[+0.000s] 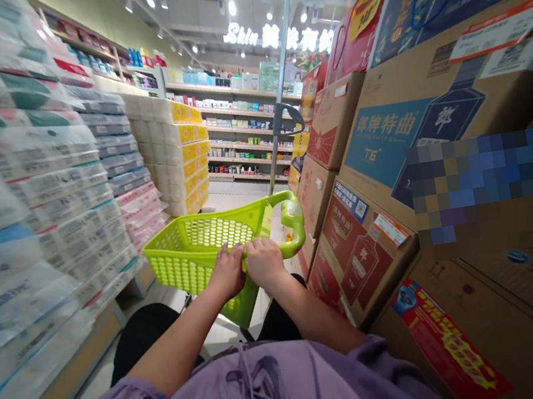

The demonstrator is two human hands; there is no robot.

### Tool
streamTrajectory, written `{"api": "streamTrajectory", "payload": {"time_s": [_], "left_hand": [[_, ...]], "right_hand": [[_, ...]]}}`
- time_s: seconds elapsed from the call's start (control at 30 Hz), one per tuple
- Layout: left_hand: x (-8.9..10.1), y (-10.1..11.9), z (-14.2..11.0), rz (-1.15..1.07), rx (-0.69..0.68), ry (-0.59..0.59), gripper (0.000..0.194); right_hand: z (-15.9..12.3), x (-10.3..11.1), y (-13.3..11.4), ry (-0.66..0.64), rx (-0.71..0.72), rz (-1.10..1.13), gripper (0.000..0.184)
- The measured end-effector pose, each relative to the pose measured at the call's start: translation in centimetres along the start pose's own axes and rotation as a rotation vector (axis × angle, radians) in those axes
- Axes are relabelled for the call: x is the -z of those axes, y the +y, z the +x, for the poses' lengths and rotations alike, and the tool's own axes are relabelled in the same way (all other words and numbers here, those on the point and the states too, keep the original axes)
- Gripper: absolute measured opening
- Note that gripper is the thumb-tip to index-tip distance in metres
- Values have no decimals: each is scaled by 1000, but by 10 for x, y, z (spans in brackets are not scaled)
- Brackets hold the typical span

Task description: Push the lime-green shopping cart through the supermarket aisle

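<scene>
A lime-green plastic shopping basket point(193, 245) on a small trolley stands in the aisle just in front of me, and nothing shows inside it. My left hand point(228, 271) and my right hand point(263, 261) sit side by side, both closed over the basket's near rim. The green rim curves round to a handle at the right point(294, 219), and a grey pole point(281, 82) rises from behind the basket. My arms reach forward over a purple garment point(256, 390).
Stacked packs of tissue and toilet paper point(41, 181) line the left, with yellow-labelled packs point(183, 152) further on. Brown and red cardboard boxes point(364, 211) pile up close on the right. The narrow floor aisle point(236, 197) leads to product shelves point(240, 129) at the back.
</scene>
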State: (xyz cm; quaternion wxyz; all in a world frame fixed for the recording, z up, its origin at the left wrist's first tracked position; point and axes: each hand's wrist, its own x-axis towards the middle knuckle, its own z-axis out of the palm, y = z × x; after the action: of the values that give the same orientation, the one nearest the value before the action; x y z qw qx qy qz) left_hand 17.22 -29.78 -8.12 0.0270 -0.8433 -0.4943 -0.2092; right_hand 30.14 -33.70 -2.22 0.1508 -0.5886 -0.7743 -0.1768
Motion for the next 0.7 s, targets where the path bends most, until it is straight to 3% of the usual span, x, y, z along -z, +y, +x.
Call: {"api": "streamTrajectory", "payload": {"time_s": [0.13, 0.27, 0.37, 0.57, 0.7], "left_hand": [[3, -7, -1, -12, 18, -23, 71], [3, -8, -4, -26, 38, -53, 71], [1, -6, -6, -36, 40, -46, 71], [2, -7, -6, -35, 56, -22, 73], [3, -20, -6, -60, 104, -21, 72]], "right_hand": [[1, 14, 3, -63, 49, 30, 22], [-12, 35, 35, -51, -81, -27, 21], [-17, 36, 45, -31, -102, -42, 22], [-7, 16, 10, 12, -124, -56, 23], [0, 17, -11, -18, -76, -21, 23]]}}
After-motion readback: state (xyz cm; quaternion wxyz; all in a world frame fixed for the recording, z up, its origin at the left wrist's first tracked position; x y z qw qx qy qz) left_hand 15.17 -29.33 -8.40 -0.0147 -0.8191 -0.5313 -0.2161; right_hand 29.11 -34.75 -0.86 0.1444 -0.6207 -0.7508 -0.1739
